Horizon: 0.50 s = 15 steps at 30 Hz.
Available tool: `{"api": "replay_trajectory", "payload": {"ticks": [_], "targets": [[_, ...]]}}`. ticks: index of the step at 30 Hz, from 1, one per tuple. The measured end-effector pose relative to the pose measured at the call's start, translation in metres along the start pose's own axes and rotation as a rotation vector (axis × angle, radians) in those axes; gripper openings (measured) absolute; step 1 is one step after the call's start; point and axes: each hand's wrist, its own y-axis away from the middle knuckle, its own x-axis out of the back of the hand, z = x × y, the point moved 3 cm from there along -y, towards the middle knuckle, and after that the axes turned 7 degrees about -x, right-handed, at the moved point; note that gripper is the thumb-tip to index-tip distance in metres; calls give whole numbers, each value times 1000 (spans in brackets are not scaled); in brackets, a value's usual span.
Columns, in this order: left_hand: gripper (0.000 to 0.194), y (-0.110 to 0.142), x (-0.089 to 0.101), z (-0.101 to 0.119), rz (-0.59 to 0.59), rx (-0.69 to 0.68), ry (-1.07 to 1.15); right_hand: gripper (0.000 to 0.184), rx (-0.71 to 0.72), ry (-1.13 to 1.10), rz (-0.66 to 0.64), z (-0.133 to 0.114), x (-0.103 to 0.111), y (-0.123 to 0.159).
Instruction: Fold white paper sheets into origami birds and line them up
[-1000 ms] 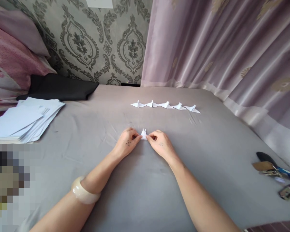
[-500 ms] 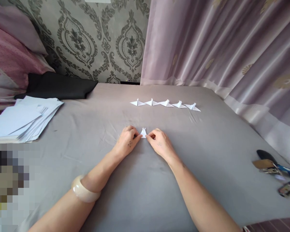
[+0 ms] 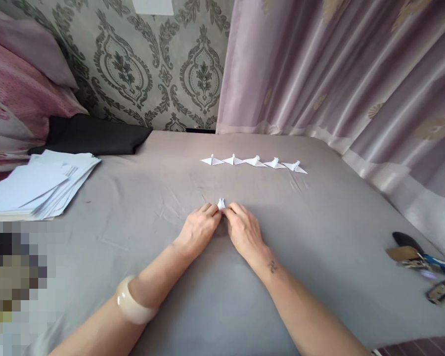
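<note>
Between my two hands is a small white folded paper piece (image 3: 221, 203), its narrow pointed top standing up and its lower part hidden by fingers. My left hand (image 3: 200, 228) pinches its left side, the fingers curled. On the other side, my right hand (image 3: 244, 227) grips the right edge with thumb and fingers together. Farther back, several folded paper shapes (image 3: 256, 161) with pointed side wings lie in a row, their tips touching or nearly so. A pale bangle (image 3: 133, 304) sits on my left forearm.
A stack of white paper (image 3: 40, 185) lies at the left, in front of a folded black cloth (image 3: 96, 134). Keys with a brown tag (image 3: 404, 254) and a small metal object (image 3: 442, 292) lie at the right. A curtain (image 3: 282, 69) hangs along the right side.
Both hands have rolled forward and come closer together over the folded paper, covering more of its base. The row of folded shapes has not moved.
</note>
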Motion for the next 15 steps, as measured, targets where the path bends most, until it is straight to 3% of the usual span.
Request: {"api": "replay_trajectory", "payload": {"ticks": [7, 15], "targets": [[30, 6, 2, 20, -128, 76, -82, 39, 10, 217, -45, -15, 7, 12], [33, 13, 1, 11, -52, 112, -28, 39, -1, 286, -71, -13, 9, 16]]}}
